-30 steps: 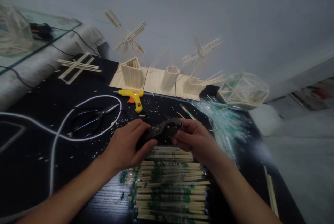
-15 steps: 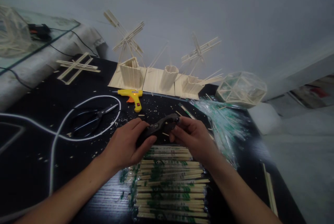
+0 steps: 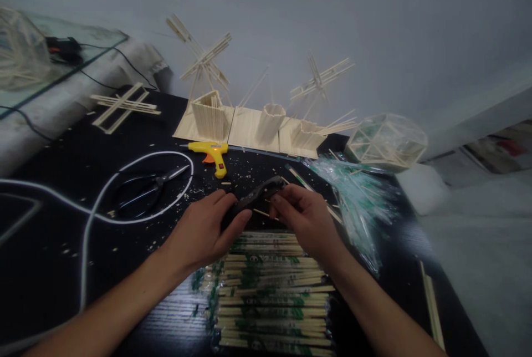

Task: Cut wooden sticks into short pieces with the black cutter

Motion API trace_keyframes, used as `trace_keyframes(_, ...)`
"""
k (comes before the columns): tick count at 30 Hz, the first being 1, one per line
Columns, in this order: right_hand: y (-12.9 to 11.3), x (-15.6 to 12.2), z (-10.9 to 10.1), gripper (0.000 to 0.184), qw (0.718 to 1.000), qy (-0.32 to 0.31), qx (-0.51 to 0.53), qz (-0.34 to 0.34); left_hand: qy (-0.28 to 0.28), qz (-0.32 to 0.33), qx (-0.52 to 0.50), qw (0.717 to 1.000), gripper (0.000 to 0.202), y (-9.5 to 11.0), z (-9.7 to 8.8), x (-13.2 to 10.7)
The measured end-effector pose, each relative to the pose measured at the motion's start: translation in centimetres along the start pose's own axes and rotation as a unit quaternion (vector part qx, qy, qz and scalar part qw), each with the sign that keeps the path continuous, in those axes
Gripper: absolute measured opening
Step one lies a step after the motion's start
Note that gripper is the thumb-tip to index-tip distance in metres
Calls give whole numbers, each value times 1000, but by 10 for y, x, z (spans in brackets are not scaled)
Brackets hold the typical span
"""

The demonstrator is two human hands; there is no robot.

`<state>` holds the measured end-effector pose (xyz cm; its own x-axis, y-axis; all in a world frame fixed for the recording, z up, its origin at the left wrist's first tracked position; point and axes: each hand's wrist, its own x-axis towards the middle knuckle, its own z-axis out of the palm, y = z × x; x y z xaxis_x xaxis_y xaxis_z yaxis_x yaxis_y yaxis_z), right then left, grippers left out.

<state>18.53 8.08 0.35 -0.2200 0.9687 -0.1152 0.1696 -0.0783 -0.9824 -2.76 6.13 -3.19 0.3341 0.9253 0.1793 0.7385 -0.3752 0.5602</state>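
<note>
My left hand is wrapped around a dark hand tool that looks like pliers, its head pointing up and right. My right hand is closed in a pinch right beside the tool's head; what its fingertips hold is too dark and small to make out. A thin wooden stick shows between the hands, below the tool. Just under both hands lies a layer of chopsticks in clear and green wrappers.
A yellow glue gun and black-handled scissors within a white cable lie ahead and left. Wooden windmill models stand at the back. Empty wrappers and a faceted stick frame are on the right.
The dark tool has turned slightly in my left hand, and its head appears narrower. My right hand stays beside it, with fingers shifted a little.
</note>
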Motion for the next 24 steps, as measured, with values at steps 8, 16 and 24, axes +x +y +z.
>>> trace_keyframes(8, 2, 2, 1, 29, 1000, -6, 18, 24, -23, -26, 1, 999, 48, 1, 0, 1)
trace_keyframes(16, 2, 4, 2, 25, 999, -11, 34, 30, -37, -39, 5, 999, 52, 2, -1, 3)
trace_keyframes(24, 3, 4, 0, 24, 999, -19, 31, 23, -31, -39, 7, 999, 51, -1, 2, 3)
